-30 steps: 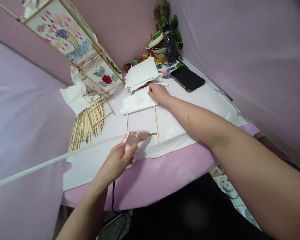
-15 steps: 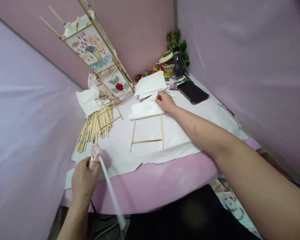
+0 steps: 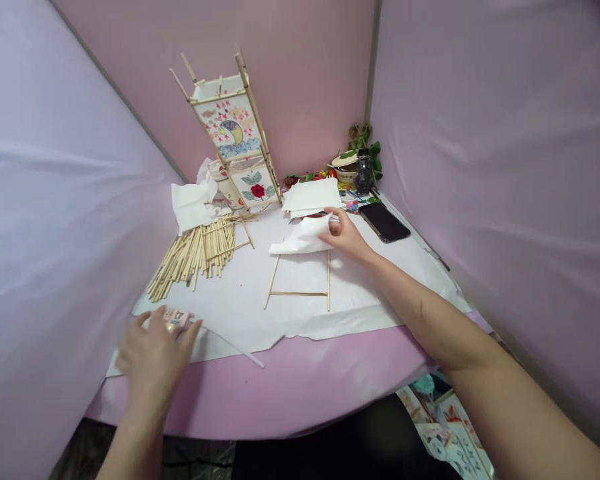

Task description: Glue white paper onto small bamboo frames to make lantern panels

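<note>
My left hand (image 3: 153, 350) is slightly blurred, its fingers spread over a pale pink hot glue gun (image 3: 179, 319). The glue gun lies at the table's front left, with a white glue stick (image 3: 237, 349) sticking out of it towards the right. My right hand (image 3: 347, 235) has the right end of a soft white sheet (image 3: 304, 237) between thumb and fingers. This sheet drapes over the far part of a thin stick frame (image 3: 299, 293), hiding that part. The frame's near crossbar and two side sticks show on the white table cover.
A pile of bamboo sticks (image 3: 195, 257) lies left, beside a crumpled white sheet (image 3: 193, 203). Behind stands a tall stick-framed lantern (image 3: 230, 130) with painted panels. White sheets (image 3: 313, 195), a phone (image 3: 385, 221), a dark bottle (image 3: 364, 173) and a lidded bowl (image 3: 345, 170) are at the back right.
My left hand has set the glue gun down on the table and opened its fingers. The white sheet's right end is lifted at my right hand. The whole view has shifted.
</note>
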A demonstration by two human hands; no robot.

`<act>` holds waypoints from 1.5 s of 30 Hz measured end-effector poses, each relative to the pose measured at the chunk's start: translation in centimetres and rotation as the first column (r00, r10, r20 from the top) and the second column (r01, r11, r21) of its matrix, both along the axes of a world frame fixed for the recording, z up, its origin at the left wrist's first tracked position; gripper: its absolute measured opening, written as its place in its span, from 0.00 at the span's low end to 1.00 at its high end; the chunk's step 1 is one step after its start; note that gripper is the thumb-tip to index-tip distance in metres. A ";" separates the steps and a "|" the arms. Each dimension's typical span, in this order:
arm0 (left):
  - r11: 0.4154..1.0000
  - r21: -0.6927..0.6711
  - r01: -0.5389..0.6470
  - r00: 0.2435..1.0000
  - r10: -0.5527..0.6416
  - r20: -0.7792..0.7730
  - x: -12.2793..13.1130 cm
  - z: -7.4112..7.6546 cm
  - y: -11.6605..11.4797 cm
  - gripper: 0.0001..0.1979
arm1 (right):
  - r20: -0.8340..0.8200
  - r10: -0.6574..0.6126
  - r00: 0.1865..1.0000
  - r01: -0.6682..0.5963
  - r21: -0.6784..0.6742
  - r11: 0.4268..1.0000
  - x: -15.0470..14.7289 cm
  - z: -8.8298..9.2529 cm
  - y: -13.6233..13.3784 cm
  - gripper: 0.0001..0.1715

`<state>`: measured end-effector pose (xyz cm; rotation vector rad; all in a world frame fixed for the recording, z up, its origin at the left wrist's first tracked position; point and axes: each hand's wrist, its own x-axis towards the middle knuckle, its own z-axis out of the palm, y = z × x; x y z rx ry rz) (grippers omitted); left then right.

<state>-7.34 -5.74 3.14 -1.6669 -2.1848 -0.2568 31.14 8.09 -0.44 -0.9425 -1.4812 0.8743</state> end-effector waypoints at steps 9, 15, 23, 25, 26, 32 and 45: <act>0.519 -0.083 0.851 0.508 -0.772 0.381 16.0 -4.1 -2.9 0.21 | 0.485 0.026 0.874 -0.134 0.190 0.973 -1.0 -1.1 -8.0 0.26; 0.531 -0.119 0.839 0.527 -0.737 0.423 17.3 -4.6 -2.5 0.32 | 0.621 0.090 0.779 -0.358 0.321 0.877 -1.2 -1.9 -9.0 0.17; 0.536 -0.128 0.834 0.536 -0.734 0.418 17.1 -4.9 -2.7 0.33 | 0.535 0.224 0.815 -0.371 0.186 0.910 -1.0 -0.7 -10.5 0.28; 0.530 -0.143 0.836 0.538 -0.739 0.406 16.9 -4.9 -2.9 0.32 | 0.471 0.199 0.859 -0.299 0.146 0.943 -0.6 -0.6 -10.9 0.28; 0.528 -0.150 0.836 0.540 -0.742 0.398 16.8 -4.9 -3.0 0.31 | 0.454 0.138 0.880 -0.227 0.146 0.963 -0.3 -0.7 -10.8 0.26; 0.534 -0.191 0.824 0.564 -0.740 0.366 16.6 -5.0 -3.5 0.30 | 0.711 -0.188 0.678 0.069 0.192 0.979 1.3 -1.9 -7.1 0.31; 0.526 -0.241 0.816 0.578 -0.751 0.318 17.0 -5.4 -3.1 0.33 | 0.939 -0.012 0.345 -0.028 0.023 0.999 0.6 -2.6 -7.2 0.34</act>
